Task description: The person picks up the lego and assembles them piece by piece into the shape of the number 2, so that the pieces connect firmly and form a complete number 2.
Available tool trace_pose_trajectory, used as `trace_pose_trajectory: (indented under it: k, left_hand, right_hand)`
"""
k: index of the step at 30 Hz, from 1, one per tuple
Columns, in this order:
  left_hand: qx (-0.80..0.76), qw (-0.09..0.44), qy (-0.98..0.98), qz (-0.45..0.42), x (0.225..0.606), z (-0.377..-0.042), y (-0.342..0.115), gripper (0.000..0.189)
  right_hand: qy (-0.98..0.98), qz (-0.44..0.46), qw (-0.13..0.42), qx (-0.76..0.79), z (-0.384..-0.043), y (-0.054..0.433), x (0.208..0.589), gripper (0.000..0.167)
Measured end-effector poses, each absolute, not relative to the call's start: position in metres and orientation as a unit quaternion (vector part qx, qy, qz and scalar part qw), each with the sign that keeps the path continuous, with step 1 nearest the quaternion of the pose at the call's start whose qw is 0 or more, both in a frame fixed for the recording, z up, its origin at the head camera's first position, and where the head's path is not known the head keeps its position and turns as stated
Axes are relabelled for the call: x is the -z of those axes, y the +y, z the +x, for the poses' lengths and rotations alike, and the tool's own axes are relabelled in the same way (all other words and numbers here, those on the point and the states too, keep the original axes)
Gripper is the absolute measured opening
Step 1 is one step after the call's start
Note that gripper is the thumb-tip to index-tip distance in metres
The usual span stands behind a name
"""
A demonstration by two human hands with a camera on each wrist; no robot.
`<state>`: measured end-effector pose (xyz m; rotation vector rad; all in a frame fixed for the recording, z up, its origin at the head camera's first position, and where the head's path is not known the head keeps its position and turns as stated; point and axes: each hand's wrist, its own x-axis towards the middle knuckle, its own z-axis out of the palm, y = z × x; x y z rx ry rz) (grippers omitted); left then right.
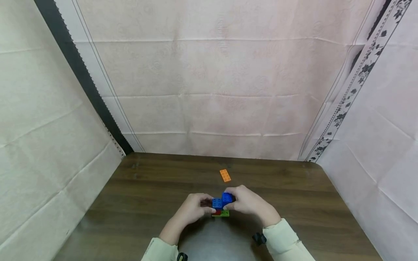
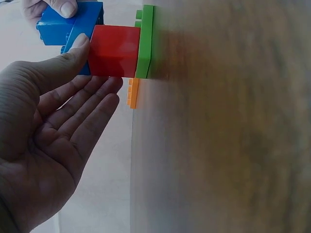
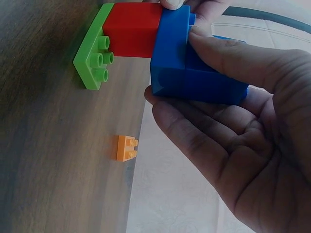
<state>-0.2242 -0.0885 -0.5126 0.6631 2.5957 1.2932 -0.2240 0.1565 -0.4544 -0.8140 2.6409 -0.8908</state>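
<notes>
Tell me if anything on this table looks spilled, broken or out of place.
Nothing looks spilled or broken. Only the orange brick stands out: it lies askew on the table, beyond the left hand and right hand, apart from the stack of bricks they grip.

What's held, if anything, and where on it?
Right hand: upper blue block, by near and far sides. Left hand: lower blue block, at left end.
</notes>
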Motion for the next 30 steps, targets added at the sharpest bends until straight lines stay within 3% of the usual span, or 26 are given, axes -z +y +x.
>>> trace_pose_trajectory:
  k: [30]
  left_hand:
    - [-0.429,0.088,0.873,0.215,0.5101,-0.2239,-0.0870,0.023]
  right_hand:
    - [0.895,-0.262,0.127,0.339,-0.2231,0.1581,0.4602,0.028]
